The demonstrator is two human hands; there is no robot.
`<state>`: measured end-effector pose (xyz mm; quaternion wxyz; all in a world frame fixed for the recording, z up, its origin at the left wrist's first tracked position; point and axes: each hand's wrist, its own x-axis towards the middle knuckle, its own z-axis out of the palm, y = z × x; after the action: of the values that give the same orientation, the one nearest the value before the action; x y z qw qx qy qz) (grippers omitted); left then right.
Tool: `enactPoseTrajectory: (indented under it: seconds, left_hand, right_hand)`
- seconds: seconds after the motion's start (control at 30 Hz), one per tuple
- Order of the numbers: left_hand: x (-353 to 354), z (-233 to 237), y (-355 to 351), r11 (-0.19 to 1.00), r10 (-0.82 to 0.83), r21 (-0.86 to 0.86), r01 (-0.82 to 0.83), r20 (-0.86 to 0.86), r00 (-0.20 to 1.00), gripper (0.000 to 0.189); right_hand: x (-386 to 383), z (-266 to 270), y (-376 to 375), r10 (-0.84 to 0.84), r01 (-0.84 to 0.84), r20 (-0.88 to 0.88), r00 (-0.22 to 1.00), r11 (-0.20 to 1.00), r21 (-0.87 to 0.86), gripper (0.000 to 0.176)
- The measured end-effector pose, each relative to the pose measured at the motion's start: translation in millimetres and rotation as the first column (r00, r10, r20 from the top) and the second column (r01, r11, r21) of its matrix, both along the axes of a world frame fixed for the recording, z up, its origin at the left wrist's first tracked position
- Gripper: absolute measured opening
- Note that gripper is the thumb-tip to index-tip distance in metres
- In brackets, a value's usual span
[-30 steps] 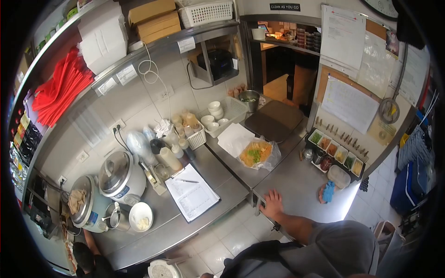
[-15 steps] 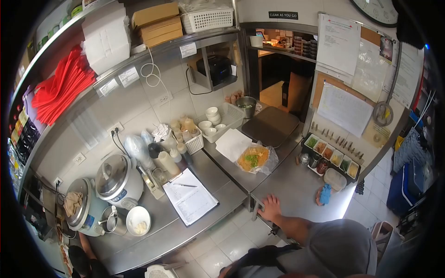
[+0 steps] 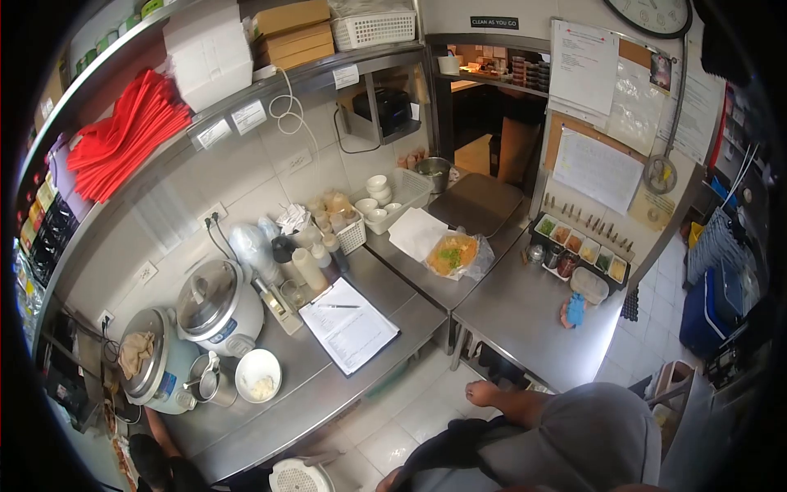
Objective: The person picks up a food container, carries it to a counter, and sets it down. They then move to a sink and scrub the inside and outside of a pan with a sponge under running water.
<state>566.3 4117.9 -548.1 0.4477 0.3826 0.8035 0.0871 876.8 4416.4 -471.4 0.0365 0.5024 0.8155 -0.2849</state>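
My right hand (image 3: 480, 394) hangs over the floor in front of my body, clear of the counter, with its fingers curled and nothing visible in them. A sliver of my left hand (image 3: 388, 480) shows at the bottom edge; its fingers are hidden. Nearest to the right hand is the steel counter (image 3: 525, 340). Farther back on the steel, a plastic-lined tray of orange food topped with chopped green (image 3: 451, 256) lies beside a white sheet (image 3: 416, 232). A clipboard with papers and a pen (image 3: 348, 326) rests on the left counter.
On the left stand two rice cookers (image 3: 220, 307), a white bowl (image 3: 258, 375) and squeeze bottles (image 3: 309, 269). Garnish containers (image 3: 580, 246) and a blue bundle (image 3: 575, 310) sit at right. A brown tray (image 3: 475, 205) lies behind. Another person's arm (image 3: 162, 430) shows bottom left.
My right hand has come off the counter edge and drawn back toward my body, its spread fingers now curled. The view has shifted slightly. The food and clipboard stay where they were.
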Motion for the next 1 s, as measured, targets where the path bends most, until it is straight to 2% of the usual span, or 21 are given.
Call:
enactPoseTrajectory:
  seconds: [0.03, 0.13, 0.27, 0.4, 0.5, 0.6, 0.7, 0.8, 0.83, 0.87, 0.9, 0.93, 0.97, 1.0]
  left_hand:
    - [-7, 0, -8, 1.000, 0.022, -0.008, -0.022, -0.003, 1.000, 0.055]
    - [-23, 2, -31, 0.999, 0.045, -0.022, -0.045, -0.013, 0.999, 0.056]
    - [-41, 0, -59, 0.997, 0.077, -0.026, -0.077, -0.010, 0.997, 0.057]
    - [-60, -2, -90, 0.994, 0.105, -0.028, -0.105, -0.005, 0.994, 0.058]
    - [-71, -3, -112, 0.991, 0.133, -0.034, -0.133, -0.005, 0.991, 0.059]
    - [-80, -4, -132, 0.986, 0.159, -0.044, -0.159, -0.001, 0.987, 0.060]
    - [-88, -6, -157, 0.978, 0.199, -0.059, -0.199, 0.001, 0.980, 0.061]
    - [-94, -5, -181, 0.967, 0.243, -0.077, -0.242, 0.013, 0.970, 0.062]
    - [-97, -5, -190, 0.963, 0.260, -0.084, -0.258, 0.021, 0.965, 0.063]
    - [-98, -5, -204, 0.956, 0.284, -0.091, -0.280, 0.032, 0.958, 0.063]
    - [-96, -4, -219, 0.947, 0.312, -0.102, -0.306, 0.050, 0.949, 0.064]
    - [-89, -4, -240, 0.933, 0.349, -0.116, -0.339, 0.077, 0.934, 0.064]
    - [-81, -4, -255, 0.919, 0.386, -0.135, -0.370, 0.117, 0.915, 0.065]
    - [-69, -6, -274, 0.903, 0.422, -0.162, -0.397, 0.172, 0.890, 0.065]
  right_hand:
    - [-1, -6, -11, 0.042, -0.037, 0.054, 0.998, 0.996, -0.077, 0.029]
    - [-17, -14, -22, -0.006, 0.011, 0.069, 0.998, 0.998, -0.064, 0.030]
    - [-52, -21, -18, -0.087, 0.086, -0.057, 0.995, 0.996, -0.020, 0.030]
    - [-97, -7, -36, -0.114, 0.112, -0.040, 0.993, 0.993, -0.042, 0.030]
    - [-140, -13, -61, -0.067, 0.064, -0.057, 0.996, 0.997, -0.051, 0.031]
    - [-179, -24, -91, 0.094, -0.099, -0.072, 0.993, 0.993, -0.070, 0.032]
    - [-211, -52, -115, 0.317, -0.326, -0.079, 0.945, 0.932, -0.157, 0.033]
    - [-239, -58, -133, 0.596, -0.538, 0.085, 0.798, 0.770, -0.344, 0.034]
    - [-238, -71, -139, 0.574, -0.537, 0.081, 0.815, 0.800, -0.269, 0.029]
    - [-240, -83, -135, 0.729, -0.713, 0.015, 0.684, 0.673, -0.195, 0.031]
    - [-243, -111, -126, 0.866, -0.864, -0.043, 0.498, 0.491, -0.110, 0.034]
    - [-241, -138, -119, 0.872, -0.867, -0.002, 0.489, 0.486, -0.110, 0.030]
    - [-239, -158, -109, 0.949, -0.951, 0.071, 0.308, 0.310, -0.014, 0.025]
    - [-235, -159, -101, 0.942, -0.944, 0.103, 0.321, 0.327, -0.047, 0.023]
